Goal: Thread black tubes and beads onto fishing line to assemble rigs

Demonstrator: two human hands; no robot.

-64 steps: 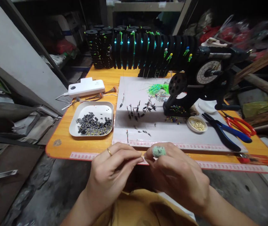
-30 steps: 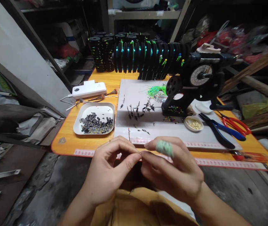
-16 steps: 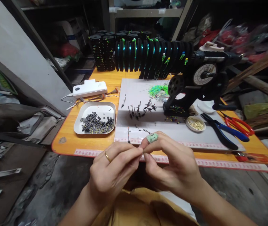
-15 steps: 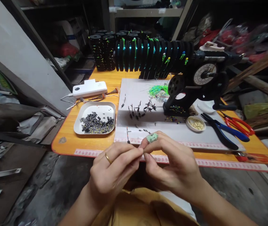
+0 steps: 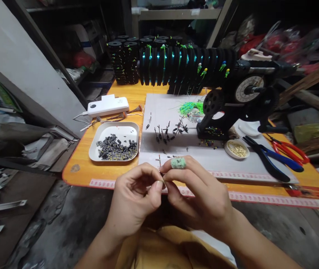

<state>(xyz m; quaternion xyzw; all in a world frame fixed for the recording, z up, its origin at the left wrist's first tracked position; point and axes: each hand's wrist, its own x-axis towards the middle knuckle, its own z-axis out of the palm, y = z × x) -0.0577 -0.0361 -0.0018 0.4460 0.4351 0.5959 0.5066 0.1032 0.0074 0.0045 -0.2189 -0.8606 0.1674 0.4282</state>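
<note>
My left hand (image 5: 137,198) is closed, its thumb and index finger pinched together above the table's front edge. My right hand (image 5: 204,190) meets it fingertip to fingertip, also in a pinch; green tape (image 5: 178,163) wraps one of its fingers. Whatever lies between the fingertips is tiny and mostly hidden. Just beyond the hands, small black cylindrical pieces with thin stems (image 5: 163,136) lie scattered on the white board (image 5: 153,104). To the left stands a white tray (image 5: 92,151) with many more small black pieces.
A black hand-cranked machine (image 5: 250,89) carries ribbed black spools (image 5: 187,67). On the right are a dish of gold beads (image 5: 237,149), blue-handled pliers (image 5: 268,157) and red-handled pliers (image 5: 291,151). A white power bank (image 5: 107,106) sits back left. Green strands (image 5: 190,108) lie near the machine.
My left hand has turned so its thumb now shows on top at the pinch. Both hands' fingertips have shifted slightly left. The view has moved a little.
</note>
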